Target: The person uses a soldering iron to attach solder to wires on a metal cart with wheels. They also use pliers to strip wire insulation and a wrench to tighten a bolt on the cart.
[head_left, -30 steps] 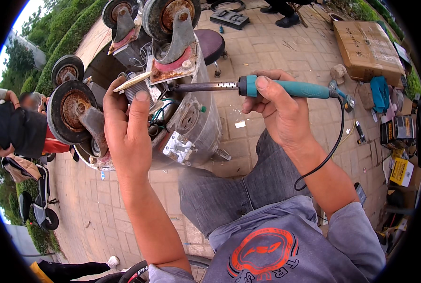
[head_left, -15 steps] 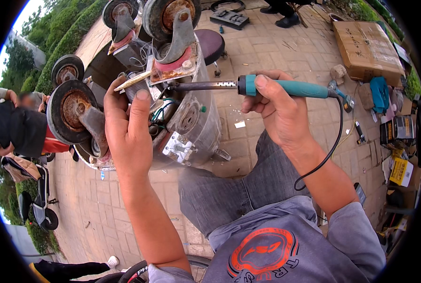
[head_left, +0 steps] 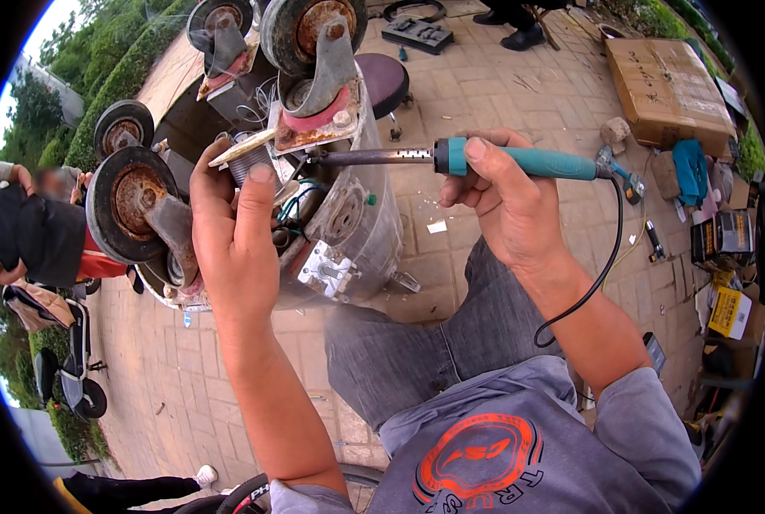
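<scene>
In my right hand (head_left: 515, 193) is a soldering iron (head_left: 528, 160) with a teal handle, gripped between thumb and fingers. Its long metal barrel points left into the open underside of a wheeled machine (head_left: 369, 248) lying with its casters up. My left hand (head_left: 238, 236) is closed around a spool of silvery wire (head_left: 252, 157) with a cream rim, beside the iron's tip. What the tip touches is too small to make out. Thin green and dark wires (head_left: 294, 201) run inside the casing below the tip. A rusty caster (head_left: 134, 201) stands left of my left hand.
More casters (head_left: 309, 38) rise at the top. The iron's black cord (head_left: 601, 283) hangs past my right forearm. A purple stool (head_left: 382, 83) is behind the machine. At right lie a cardboard box (head_left: 669, 90) and assorted goods. Another person (head_left: 35, 223) stands at left, near a scooter (head_left: 74, 368).
Both hands and the soldering iron stay almost in place, with only a very slight shift. Nothing has been let go or taken up.
</scene>
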Tool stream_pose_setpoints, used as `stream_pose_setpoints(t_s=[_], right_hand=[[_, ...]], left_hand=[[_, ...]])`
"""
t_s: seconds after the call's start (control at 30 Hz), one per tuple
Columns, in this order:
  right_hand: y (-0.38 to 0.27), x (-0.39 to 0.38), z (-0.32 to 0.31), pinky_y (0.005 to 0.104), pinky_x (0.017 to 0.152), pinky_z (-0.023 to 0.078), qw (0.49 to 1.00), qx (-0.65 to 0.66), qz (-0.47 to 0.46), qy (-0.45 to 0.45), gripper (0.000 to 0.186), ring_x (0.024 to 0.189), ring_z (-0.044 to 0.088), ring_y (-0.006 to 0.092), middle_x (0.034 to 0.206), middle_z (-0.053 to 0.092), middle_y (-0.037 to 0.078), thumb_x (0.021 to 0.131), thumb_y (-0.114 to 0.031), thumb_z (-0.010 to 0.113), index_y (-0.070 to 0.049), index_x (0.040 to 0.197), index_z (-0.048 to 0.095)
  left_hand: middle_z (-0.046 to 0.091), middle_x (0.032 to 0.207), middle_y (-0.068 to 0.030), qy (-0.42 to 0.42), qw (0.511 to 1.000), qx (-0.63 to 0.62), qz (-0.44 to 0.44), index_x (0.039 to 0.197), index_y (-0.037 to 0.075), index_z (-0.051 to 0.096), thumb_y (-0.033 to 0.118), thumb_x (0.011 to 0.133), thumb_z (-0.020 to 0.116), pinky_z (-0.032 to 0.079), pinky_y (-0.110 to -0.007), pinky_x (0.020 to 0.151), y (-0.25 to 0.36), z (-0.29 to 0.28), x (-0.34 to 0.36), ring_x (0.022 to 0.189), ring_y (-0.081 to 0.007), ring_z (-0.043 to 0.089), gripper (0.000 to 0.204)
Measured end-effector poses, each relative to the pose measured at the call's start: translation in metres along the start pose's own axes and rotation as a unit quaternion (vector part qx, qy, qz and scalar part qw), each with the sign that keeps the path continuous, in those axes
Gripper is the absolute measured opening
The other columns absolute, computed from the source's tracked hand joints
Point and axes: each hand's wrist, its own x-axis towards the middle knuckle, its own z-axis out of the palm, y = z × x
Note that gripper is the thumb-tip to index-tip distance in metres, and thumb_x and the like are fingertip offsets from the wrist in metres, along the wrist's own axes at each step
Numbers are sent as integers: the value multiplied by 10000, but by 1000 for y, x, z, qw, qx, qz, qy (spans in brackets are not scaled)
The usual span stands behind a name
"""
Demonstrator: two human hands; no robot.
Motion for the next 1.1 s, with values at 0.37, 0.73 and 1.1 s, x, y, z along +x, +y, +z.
stream_pose_setpoints(t_s=[0.37, 0.73, 1.1], right_hand=[[1, -1, -3, 318, 639, 566, 1000, -1, 7, 6, 342, 689, 659, 194, 887, 655, 134, 870, -193, 684, 71, 1045, 555], [-19, -16, 1, 278, 668, 553, 988, -125, -93, -19, 308, 731, 673, 177, 909, 672, 152, 851, -126, 698, 75, 1048, 572], [-21, -10, 4, 220, 602, 481, 889, -330, -283, -141, 272, 732, 605, 105, 912, 650, 99, 725, 16, 734, 23, 982, 643]], left_hand=[[614, 1107, -96, -7, 999, -12, -37, 1205, -67, 538, 74, 895, 585, 446, -268, 888, 3, -9, 3, 992, -135, 565, 344], [642, 1074, -103, 4, 999, 38, -26, 1160, -43, 584, 195, 948, 549, 446, -304, 889, -1, -6, 5, 991, -157, 571, 321], [637, 1049, -104, -1, 999, 34, -15, 1183, -39, 565, 212, 961, 550, 458, -303, 854, 0, -5, 3, 942, -154, 574, 336]])
